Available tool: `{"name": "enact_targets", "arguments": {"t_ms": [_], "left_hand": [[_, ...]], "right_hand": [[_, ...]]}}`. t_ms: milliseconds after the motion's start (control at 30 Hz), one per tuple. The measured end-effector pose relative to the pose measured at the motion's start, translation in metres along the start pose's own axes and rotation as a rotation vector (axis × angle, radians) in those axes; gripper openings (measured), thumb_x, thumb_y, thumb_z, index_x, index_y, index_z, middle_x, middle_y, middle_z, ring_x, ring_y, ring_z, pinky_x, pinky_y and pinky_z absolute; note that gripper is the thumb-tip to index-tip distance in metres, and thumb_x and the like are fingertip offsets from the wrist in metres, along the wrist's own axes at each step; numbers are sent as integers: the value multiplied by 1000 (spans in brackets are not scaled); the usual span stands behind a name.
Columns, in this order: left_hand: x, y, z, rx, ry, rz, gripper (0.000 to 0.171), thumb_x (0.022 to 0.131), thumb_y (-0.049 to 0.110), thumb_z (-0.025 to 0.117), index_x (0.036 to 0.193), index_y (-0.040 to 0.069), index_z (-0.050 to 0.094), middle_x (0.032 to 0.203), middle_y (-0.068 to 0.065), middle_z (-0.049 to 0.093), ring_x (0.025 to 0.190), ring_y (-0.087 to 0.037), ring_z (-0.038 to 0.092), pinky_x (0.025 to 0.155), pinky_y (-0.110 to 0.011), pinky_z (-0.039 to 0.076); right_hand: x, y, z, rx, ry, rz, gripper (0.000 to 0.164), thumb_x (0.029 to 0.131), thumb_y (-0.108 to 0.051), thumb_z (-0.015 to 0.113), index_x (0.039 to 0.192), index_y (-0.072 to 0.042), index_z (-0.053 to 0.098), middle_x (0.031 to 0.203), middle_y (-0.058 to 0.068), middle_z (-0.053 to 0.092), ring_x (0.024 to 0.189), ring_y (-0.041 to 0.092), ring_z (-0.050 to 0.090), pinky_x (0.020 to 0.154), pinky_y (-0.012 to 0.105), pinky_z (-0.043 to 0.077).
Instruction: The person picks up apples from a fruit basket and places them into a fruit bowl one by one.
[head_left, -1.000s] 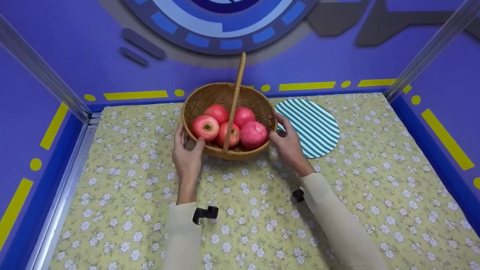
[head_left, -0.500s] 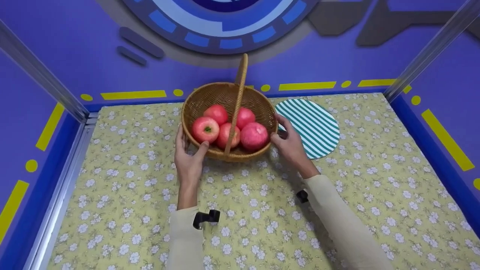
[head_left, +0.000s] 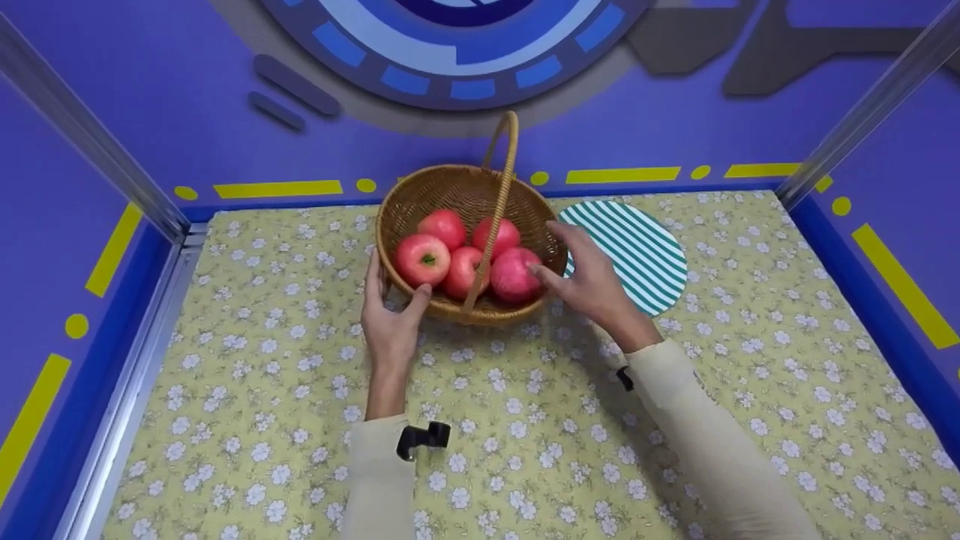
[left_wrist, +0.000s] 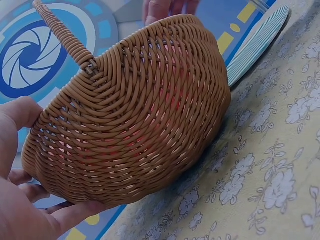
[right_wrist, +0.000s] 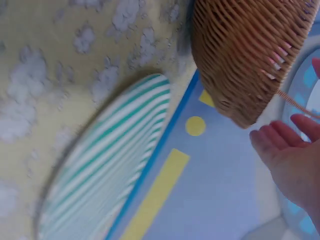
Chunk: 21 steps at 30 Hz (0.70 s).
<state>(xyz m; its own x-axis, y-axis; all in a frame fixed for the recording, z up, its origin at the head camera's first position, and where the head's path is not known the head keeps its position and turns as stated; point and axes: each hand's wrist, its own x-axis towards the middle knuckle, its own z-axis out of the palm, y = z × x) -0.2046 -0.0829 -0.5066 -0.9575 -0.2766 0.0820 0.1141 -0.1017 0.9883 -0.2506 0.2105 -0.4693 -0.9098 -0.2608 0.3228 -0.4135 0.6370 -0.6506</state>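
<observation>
A brown wicker basket with a tall arched handle stands near the back wall and holds several red apples. My left hand grips its left front side, thumb over the rim and fingers along the outer wall; the left wrist view shows these fingers under the weave. At the right rim is my right hand, fingers spread and loosely bent, holding nothing. Its thumb overlaps the pinker apple on the right in the head view. In the right wrist view its fingertips lie just off the basket's edge.
A round green-and-white striped mat lies right of the basket, partly behind my right hand. A yellow floral cloth covers the table. Blue-purple panels rise at the back and both sides, with metal posts in the corners.
My right hand has come off the right rim and moved up over it, its fingers opening. The basket has turned slightly, its handle now further right. My left hand has kept its grip.
</observation>
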Motion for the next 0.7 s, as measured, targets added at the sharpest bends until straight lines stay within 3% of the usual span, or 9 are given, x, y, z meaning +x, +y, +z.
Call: {"name": "enact_targets", "arguments": {"t_ms": [167, 333, 700], "left_hand": [[-1, -2, -1, 25, -3, 10, 92, 95, 18, 82, 170, 30, 30, 171, -2, 32, 153, -21, 35, 114, -35, 50], [-3, -2, -1, 17, 3, 23, 91, 94, 15, 80, 169, 33, 31, 169, 1, 36, 152, -19, 38, 113, -32, 51], [-4, 0, 2, 37, -9, 22, 93, 93, 13, 79, 169, 32, 30, 170, -3, 35, 151, -26, 39, 114, -40, 50]], "right_hand": [[3, -4, 3, -94, -124, -37, 74, 95, -27, 83, 155, 1, 49, 151, 22, 53, 131, 37, 57, 110, 53, 53], [5, -1, 8, -151, -186, -83, 75, 92, -29, 86, 152, 3, 52, 149, 22, 53, 137, 39, 52, 115, 54, 48], [12, -5, 10, -230, -299, -16, 86, 89, -37, 89, 154, 3, 50, 149, 25, 54, 137, 43, 51, 116, 55, 46]]}}
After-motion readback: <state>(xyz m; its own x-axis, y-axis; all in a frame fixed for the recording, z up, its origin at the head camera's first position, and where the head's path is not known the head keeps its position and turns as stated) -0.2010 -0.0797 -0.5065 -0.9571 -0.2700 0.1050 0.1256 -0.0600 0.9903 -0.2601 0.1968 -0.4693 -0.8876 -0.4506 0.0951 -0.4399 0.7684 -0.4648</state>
